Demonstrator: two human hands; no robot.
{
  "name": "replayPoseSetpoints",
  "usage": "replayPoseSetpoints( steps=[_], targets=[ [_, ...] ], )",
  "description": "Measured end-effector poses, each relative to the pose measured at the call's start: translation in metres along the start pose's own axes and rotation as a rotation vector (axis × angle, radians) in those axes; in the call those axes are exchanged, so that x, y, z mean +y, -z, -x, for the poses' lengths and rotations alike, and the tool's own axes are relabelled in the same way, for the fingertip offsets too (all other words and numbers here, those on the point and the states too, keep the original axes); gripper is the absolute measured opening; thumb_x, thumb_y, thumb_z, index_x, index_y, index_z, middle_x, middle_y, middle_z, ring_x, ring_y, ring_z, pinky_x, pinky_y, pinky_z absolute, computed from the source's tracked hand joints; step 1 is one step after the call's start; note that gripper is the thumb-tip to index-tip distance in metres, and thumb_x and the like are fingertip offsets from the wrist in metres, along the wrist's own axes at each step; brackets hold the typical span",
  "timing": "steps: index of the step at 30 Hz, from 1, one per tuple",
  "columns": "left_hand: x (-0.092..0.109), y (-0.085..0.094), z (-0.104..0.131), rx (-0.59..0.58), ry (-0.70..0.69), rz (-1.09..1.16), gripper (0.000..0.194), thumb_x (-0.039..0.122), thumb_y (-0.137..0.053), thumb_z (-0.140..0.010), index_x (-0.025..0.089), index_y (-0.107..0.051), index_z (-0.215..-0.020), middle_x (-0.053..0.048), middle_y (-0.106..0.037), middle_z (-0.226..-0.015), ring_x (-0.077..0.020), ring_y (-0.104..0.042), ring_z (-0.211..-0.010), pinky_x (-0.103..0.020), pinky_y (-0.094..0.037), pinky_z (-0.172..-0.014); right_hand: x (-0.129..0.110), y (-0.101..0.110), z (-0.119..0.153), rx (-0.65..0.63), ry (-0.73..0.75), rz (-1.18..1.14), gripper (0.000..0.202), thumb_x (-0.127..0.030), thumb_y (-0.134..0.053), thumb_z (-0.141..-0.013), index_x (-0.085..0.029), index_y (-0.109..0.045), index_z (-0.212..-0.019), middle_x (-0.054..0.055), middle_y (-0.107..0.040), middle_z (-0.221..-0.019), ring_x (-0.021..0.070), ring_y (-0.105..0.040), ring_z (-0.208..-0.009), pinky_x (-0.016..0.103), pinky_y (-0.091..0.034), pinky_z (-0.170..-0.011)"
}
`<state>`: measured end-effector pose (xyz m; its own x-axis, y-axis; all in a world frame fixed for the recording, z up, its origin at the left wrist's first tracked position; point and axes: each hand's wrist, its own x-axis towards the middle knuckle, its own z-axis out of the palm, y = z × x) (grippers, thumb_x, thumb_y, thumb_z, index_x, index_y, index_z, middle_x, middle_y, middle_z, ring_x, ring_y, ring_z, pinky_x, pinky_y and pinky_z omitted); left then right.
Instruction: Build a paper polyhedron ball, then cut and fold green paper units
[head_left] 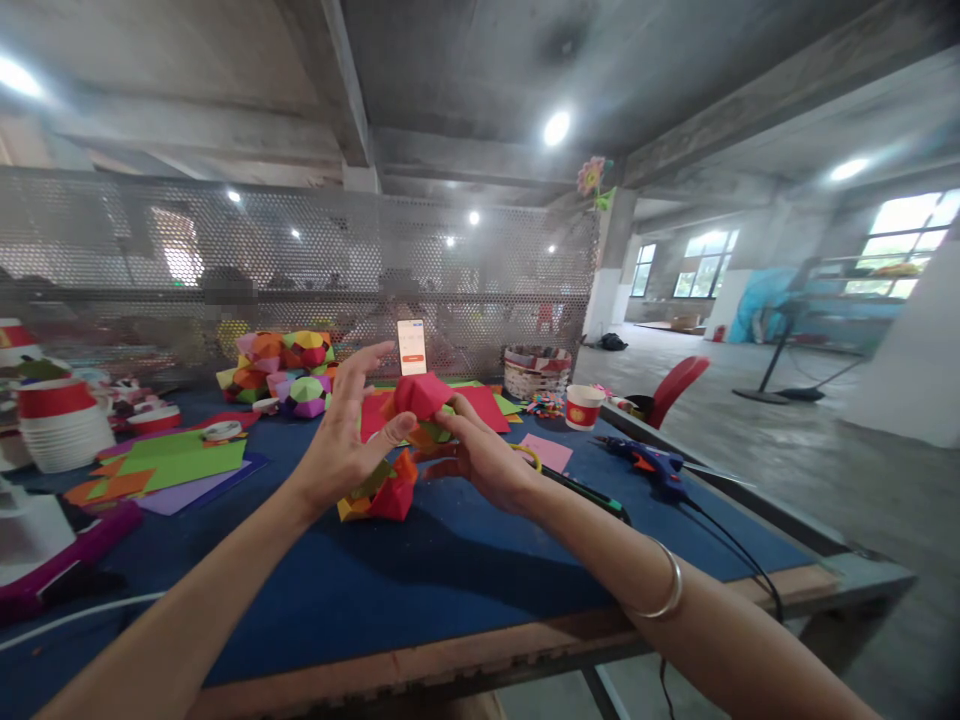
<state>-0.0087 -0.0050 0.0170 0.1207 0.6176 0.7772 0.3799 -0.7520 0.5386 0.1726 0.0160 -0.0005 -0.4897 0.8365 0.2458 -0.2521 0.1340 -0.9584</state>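
Above the blue tabletop, my right hand (487,450) grips a folded paper piece (421,396), red with orange and green parts. My left hand (346,425) is open at its left side, fingers stretched up and apart. Its thumb lies against or just in front of the piece; I cannot tell which. Below the hands, another folded paper piece (391,492) in red, orange and yellow rests on the table. Behind them a lit phone (411,348) stands upright by red paper sheets (486,408).
Folded paper balls (289,365) are heaped at the back left, near green sheets (184,462) and stacked paper cups (64,430). To the right lie a utility knife (589,495) and a blue glue gun (652,465) with its cord. A paper cup (583,408) and woven basket (536,375) stand behind.
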Motion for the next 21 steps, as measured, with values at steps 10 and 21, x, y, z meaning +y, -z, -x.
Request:
replayPoseSetpoints(
  steps=[10,21],
  targets=[
    [-0.001,0.012,-0.007,-0.313,-0.098,-0.029,0.04,0.03,-0.07,-0.085,0.034,-0.07,-0.125,-0.008,-0.055,-0.142,-0.0311,-0.046,-0.14,-0.057,-0.029,-0.122,0.012,0.0,0.003,-0.068,0.077,0.175,0.018,-0.036,-0.055,-0.096,-0.028,-0.051,-0.112,-0.001,-0.06,-0.095,0.0168,-0.065,-0.087,0.029,-0.055,-0.066],
    [-0.006,0.006,-0.007,-0.192,0.091,0.101,0.027,0.044,-0.064,-0.09,0.029,-0.073,-0.111,-0.008,-0.069,-0.122,-0.0294,-0.06,-0.123,-0.05,-0.043,-0.114,0.009,0.0,-0.001,0.008,0.043,0.128,0.028,-0.026,-0.039,-0.099,-0.026,-0.049,-0.125,0.0,-0.061,-0.09,0.0185,-0.066,-0.083,0.031,-0.055,-0.066]
  ],
)
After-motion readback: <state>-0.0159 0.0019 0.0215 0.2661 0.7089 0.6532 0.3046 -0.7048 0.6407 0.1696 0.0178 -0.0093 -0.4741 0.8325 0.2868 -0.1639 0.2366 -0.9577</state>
